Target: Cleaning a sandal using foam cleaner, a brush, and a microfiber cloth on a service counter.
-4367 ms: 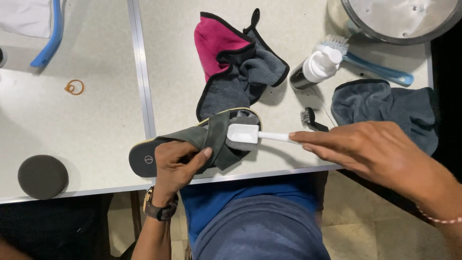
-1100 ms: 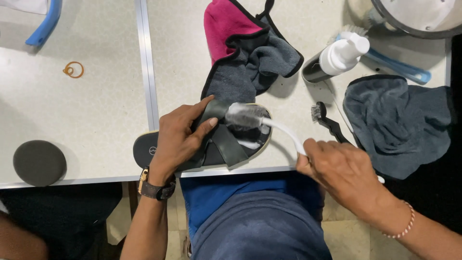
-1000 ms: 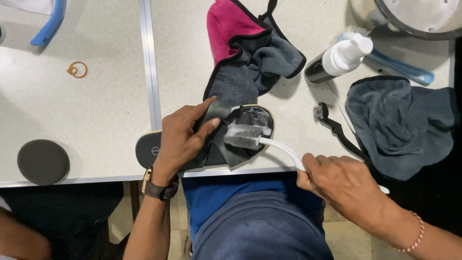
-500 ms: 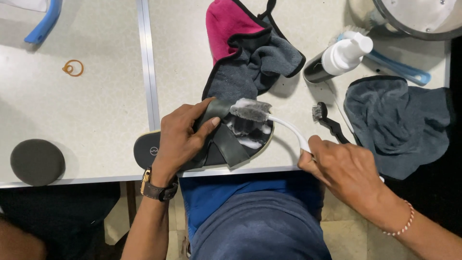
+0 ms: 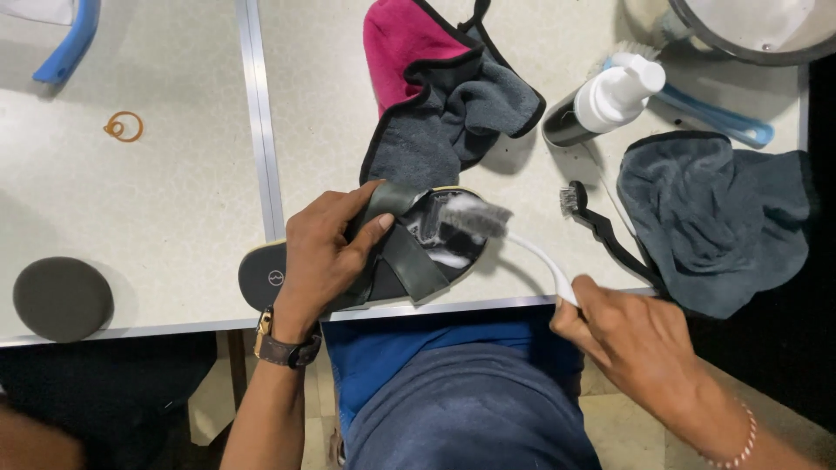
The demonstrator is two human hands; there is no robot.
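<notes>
The sandal [image 5: 366, 261] lies flat at the near edge of the bench [image 5: 174, 218], right in front of the person; the left hand [image 5: 326, 252] presses down on it, fingers [image 5: 366, 231] curled over the dark green straps and closed on them; the right hand [image 5: 623, 335] is past the near edge, fingers closed around the end of a brush with a bent white handle [image 5: 540, 257]; its grey bristles [image 5: 475, 216] sit on the inside of the sandal by the toe end.

The sandal looks light and a bit bendy, with a flat firm sole and soft straps; white foam sits on the footbed, so it may be wet and slippery there; the straps or the sides of the sole look like the best places to hold it, as they give the fingers something to hook onto; the brush handle looks thin and springy, and seems best held near its end.

The left hand hides the middle of the sandal; the heel end pokes out dark and round beside the wrist; the underside cannot be seen; the right palm covers the tip of the handle; a metal bowl [image 5: 749, 26] at the far right corner is cut off; the pink and grey cloth [image 5: 444, 96] is bunched up, so its full shape is hard to tell.
</notes>
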